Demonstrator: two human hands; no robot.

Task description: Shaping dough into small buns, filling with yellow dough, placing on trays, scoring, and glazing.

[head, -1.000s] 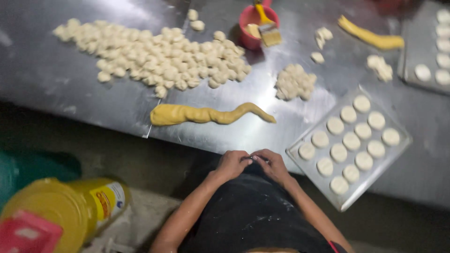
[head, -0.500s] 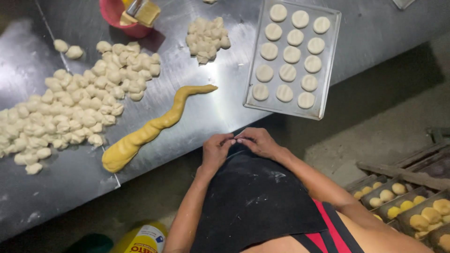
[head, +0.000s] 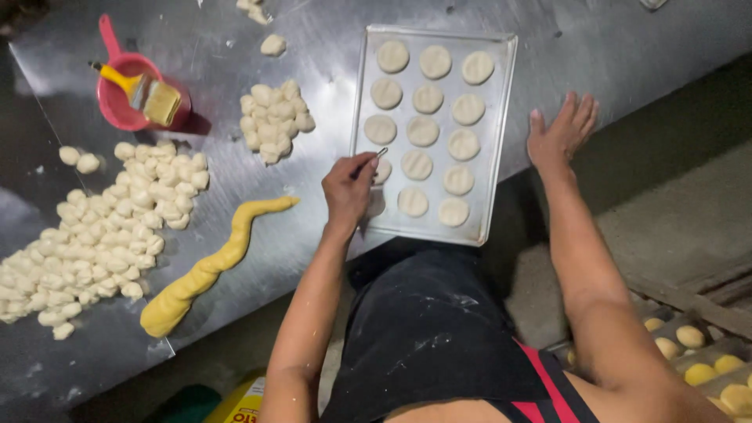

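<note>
A steel baking tray (head: 497, 157) lies on the metal table (head: 627, 39) and holds several flat white dough discs (head: 423, 131) in rows. My left hand (head: 347, 190) hovers over the tray's near left corner, pinching a thin metal pin (head: 374, 159) whose tip points at a disc. My right hand (head: 560, 131) rests flat with fingers spread on the table edge just right of the tray, holding nothing.
A long yellow dough roll (head: 211, 266) lies left of the tray. A big heap of small white dough pieces (head: 117, 227) and a smaller heap (head: 274, 121) sit further left. A red cup (head: 117, 110) holds a brush (head: 157, 100). Trays of yellow buns (head: 705, 352) stand at the lower right.
My hands were together at my waist. Now the left has risen to the tray with the pin, and the right has reached out to the table edge. The view has shifted.
</note>
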